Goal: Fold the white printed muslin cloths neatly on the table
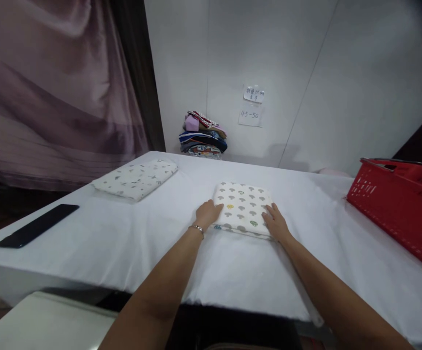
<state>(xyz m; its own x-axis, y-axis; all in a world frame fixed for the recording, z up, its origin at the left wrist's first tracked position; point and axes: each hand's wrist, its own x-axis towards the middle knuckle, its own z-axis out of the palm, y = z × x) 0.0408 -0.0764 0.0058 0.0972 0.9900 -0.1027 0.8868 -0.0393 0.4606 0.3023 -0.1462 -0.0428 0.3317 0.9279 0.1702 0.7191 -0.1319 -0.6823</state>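
Observation:
A folded white cloth (245, 206) printed with grey mushrooms, plus a few yellow, green and blue ones, lies flat on the white-covered table (152, 233). At its left edge is my left hand (208, 214), thumb resting on the cloth and fingers curled along the side. A bracelet circles that wrist. My right hand (277, 222) touches the right edge, its fingers spread and laid over the border. The cloth's front edge shows several stacked layers. What lies under my fingertips is hidden.
Another white patterned cloth (136, 180) lies at the table's left back. A flat black object (38, 226) is near the left edge. Stacked folded fabrics (203, 136) stand beyond the far edge. A red basket (396, 209) occupies the right side. Paper notes (250, 115) hang on the wall.

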